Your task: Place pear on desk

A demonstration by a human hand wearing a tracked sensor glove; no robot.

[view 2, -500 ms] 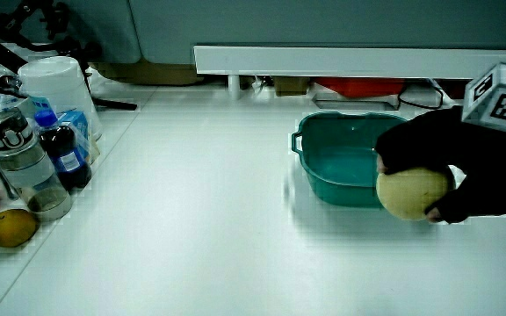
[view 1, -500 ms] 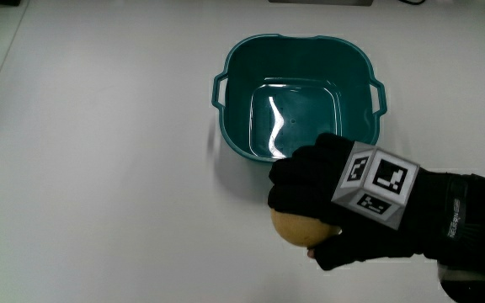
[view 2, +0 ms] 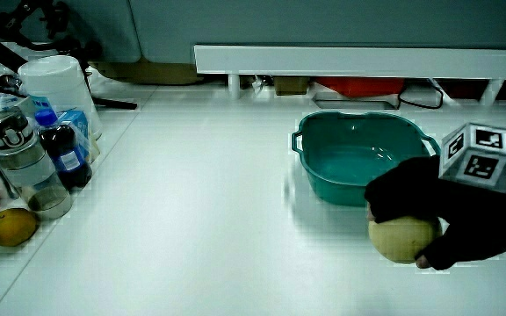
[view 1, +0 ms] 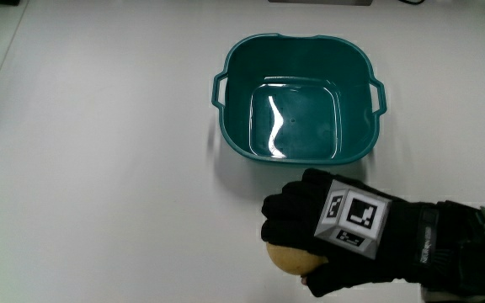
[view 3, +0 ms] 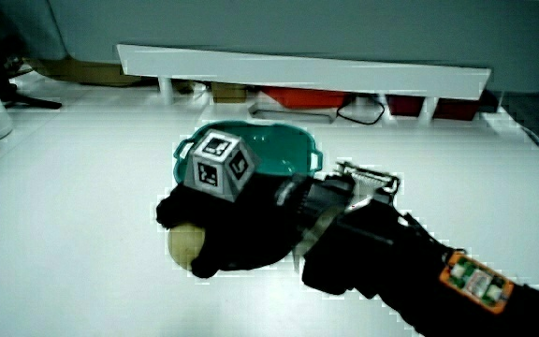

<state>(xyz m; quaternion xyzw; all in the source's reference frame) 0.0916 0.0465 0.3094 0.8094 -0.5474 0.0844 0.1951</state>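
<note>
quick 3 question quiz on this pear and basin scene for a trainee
1. True or false: the pear lies inside the teal basin.
2. What does the hand grasp?
3. The pear is: A) nearer to the person than the basin; B) in the basin; C) on the partition.

Key: 1 false, it is outside the basin, low at the table. 2 the pear. 3 A.
</note>
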